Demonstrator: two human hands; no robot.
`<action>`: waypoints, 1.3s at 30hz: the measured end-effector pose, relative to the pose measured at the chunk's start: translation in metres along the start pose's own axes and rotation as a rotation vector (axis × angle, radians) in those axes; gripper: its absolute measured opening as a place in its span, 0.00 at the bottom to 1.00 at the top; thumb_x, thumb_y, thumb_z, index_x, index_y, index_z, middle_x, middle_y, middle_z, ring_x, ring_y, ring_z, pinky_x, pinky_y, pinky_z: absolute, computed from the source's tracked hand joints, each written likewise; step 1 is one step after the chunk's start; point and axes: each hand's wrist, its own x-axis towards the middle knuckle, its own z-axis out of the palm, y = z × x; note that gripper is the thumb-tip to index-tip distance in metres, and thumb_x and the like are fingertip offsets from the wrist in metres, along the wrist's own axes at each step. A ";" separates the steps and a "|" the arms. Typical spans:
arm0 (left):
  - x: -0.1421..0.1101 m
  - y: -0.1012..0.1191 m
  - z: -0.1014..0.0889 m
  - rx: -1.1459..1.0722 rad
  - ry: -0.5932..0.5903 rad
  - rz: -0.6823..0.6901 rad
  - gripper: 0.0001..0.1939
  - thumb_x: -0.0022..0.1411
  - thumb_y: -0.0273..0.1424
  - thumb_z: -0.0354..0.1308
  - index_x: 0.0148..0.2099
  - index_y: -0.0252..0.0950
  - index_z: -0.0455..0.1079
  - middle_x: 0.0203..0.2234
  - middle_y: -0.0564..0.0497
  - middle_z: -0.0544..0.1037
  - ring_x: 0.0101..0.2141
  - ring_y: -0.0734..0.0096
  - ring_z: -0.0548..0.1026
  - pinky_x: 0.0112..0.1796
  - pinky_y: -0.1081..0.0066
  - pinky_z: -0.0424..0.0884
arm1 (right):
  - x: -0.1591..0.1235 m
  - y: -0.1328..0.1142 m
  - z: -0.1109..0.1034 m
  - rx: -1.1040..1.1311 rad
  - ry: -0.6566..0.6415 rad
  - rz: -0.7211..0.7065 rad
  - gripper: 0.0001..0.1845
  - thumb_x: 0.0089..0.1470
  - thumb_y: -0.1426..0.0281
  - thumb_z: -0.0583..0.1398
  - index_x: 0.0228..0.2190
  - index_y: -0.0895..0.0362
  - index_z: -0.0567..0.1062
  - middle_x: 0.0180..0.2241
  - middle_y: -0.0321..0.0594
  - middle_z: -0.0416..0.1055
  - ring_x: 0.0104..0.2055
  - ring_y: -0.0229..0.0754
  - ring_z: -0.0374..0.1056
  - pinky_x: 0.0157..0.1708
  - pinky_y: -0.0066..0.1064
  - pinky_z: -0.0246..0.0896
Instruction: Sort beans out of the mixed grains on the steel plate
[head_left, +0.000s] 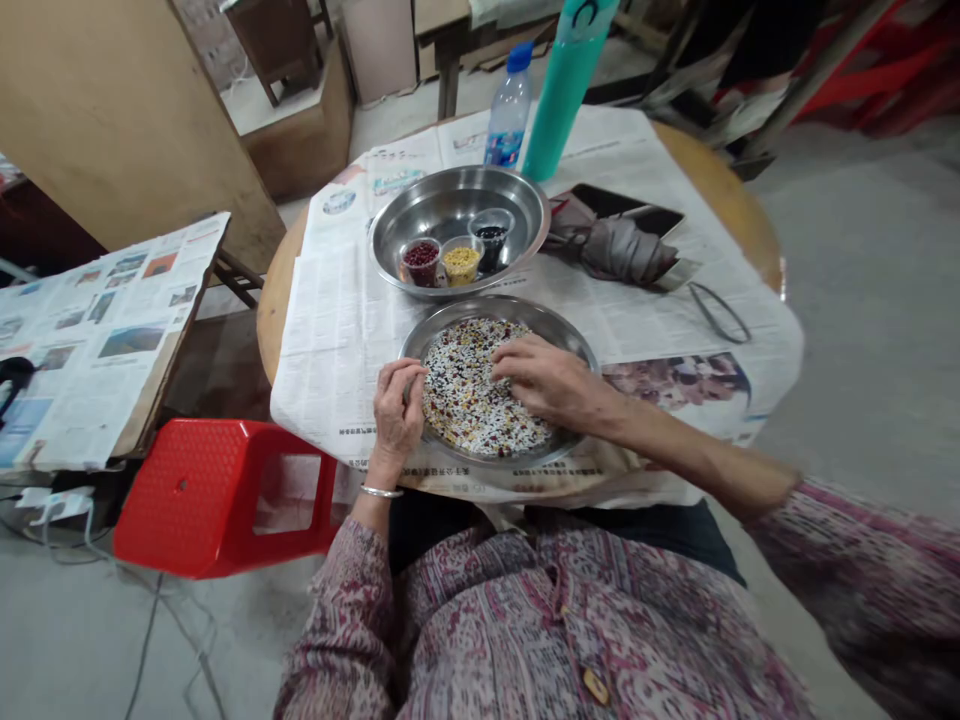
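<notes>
On one steel plate [561, 332] at the table's [718, 178] near edge, a single spread of mixed grains [469, 390], speckled white, dark, yellow and red all over! Right hand [546, 378] comes across from the right, palm down, fingers curled over the grains; whether they grip any, can't tell. Left hand [400, 408] bends at the left rim, thumb close to the fingers, any hold unclear too. Just beyond, one basin [435, 212] carries three cups [461, 264]: red, yellow, black. Farther out, two bottles [509, 115], one grey umbrella [622, 250]; lower left, one red stool [182, 490].
</notes>
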 end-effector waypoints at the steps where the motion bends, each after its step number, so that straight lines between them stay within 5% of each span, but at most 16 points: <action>1: 0.000 0.001 -0.001 0.022 0.014 0.024 0.10 0.75 0.31 0.51 0.45 0.36 0.73 0.42 0.46 0.77 0.46 0.67 0.76 0.51 0.64 0.74 | 0.001 0.000 -0.002 0.103 0.086 0.113 0.10 0.52 0.74 0.60 0.32 0.51 0.81 0.41 0.42 0.79 0.47 0.50 0.72 0.52 0.49 0.67; 4: 0.001 0.012 -0.007 0.154 -0.028 0.106 0.09 0.74 0.29 0.52 0.46 0.36 0.74 0.42 0.46 0.78 0.46 0.67 0.76 0.54 0.61 0.73 | 0.011 -0.013 -0.001 0.619 0.265 0.466 0.07 0.52 0.67 0.63 0.34 0.51 0.82 0.39 0.41 0.80 0.44 0.48 0.74 0.51 0.49 0.70; 7: 0.002 0.037 -0.012 0.335 -0.096 0.128 0.08 0.73 0.29 0.53 0.48 0.38 0.75 0.44 0.47 0.79 0.51 0.65 0.76 0.66 0.49 0.58 | 0.025 -0.032 0.002 1.171 0.341 0.678 0.13 0.57 0.59 0.61 0.36 0.52 0.82 0.42 0.43 0.81 0.47 0.47 0.75 0.52 0.47 0.72; 9: 0.000 0.058 -0.011 0.363 -0.124 0.114 0.11 0.73 0.29 0.52 0.53 0.38 0.73 0.49 0.46 0.79 0.55 0.63 0.75 0.68 0.49 0.53 | 0.033 -0.041 0.004 1.379 0.353 0.756 0.18 0.62 0.55 0.57 0.38 0.53 0.82 0.43 0.44 0.81 0.48 0.47 0.75 0.53 0.45 0.72; 13: -0.009 0.094 0.007 0.339 -0.414 0.198 0.28 0.75 0.37 0.46 0.71 0.30 0.56 0.65 0.37 0.69 0.68 0.59 0.63 0.70 0.51 0.51 | 0.042 -0.050 0.004 1.578 0.413 0.857 0.27 0.69 0.52 0.47 0.42 0.53 0.80 0.40 0.44 0.82 0.45 0.45 0.76 0.49 0.43 0.75; 17: -0.018 0.105 0.032 0.408 -0.614 0.262 0.40 0.74 0.51 0.42 0.75 0.26 0.44 0.71 0.33 0.58 0.73 0.55 0.48 0.70 0.43 0.45 | 0.043 -0.049 0.000 1.718 0.512 0.943 0.32 0.70 0.51 0.41 0.48 0.54 0.77 0.38 0.45 0.82 0.42 0.45 0.77 0.46 0.42 0.76; 20: -0.020 0.098 0.039 0.513 -0.588 0.222 0.47 0.71 0.58 0.39 0.75 0.25 0.45 0.71 0.30 0.57 0.73 0.50 0.48 0.69 0.37 0.45 | 0.041 -0.046 -0.003 1.812 0.553 1.017 0.33 0.70 0.51 0.40 0.51 0.56 0.76 0.37 0.47 0.81 0.42 0.46 0.78 0.46 0.43 0.77; 24: -0.017 0.092 0.033 0.650 -0.518 0.104 0.43 0.72 0.56 0.43 0.75 0.28 0.48 0.70 0.32 0.59 0.72 0.48 0.52 0.69 0.34 0.42 | 0.038 -0.043 -0.004 1.893 0.604 1.020 0.34 0.70 0.49 0.40 0.52 0.56 0.76 0.39 0.47 0.81 0.46 0.46 0.78 0.49 0.42 0.75; 29: -0.010 0.097 0.028 0.614 -0.476 -0.026 0.40 0.74 0.52 0.44 0.75 0.30 0.45 0.71 0.33 0.58 0.72 0.49 0.54 0.69 0.39 0.48 | 0.038 -0.042 0.001 1.852 0.513 0.895 0.37 0.67 0.44 0.40 0.51 0.52 0.77 0.48 0.46 0.79 0.55 0.46 0.74 0.56 0.44 0.71; 33: -0.006 0.106 0.036 0.439 -0.499 0.091 0.42 0.73 0.54 0.44 0.76 0.31 0.43 0.71 0.33 0.57 0.73 0.52 0.51 0.71 0.44 0.46 | 0.038 -0.043 0.004 1.644 0.446 0.773 0.39 0.63 0.38 0.42 0.47 0.49 0.79 0.52 0.45 0.78 0.57 0.49 0.73 0.56 0.48 0.71; 39: 0.002 0.105 0.048 0.412 -0.534 0.204 0.43 0.70 0.57 0.46 0.75 0.33 0.49 0.70 0.35 0.60 0.72 0.47 0.51 0.70 0.36 0.39 | 0.035 -0.055 0.001 1.481 0.316 0.723 0.42 0.59 0.33 0.42 0.49 0.47 0.78 0.51 0.45 0.79 0.58 0.52 0.72 0.55 0.52 0.71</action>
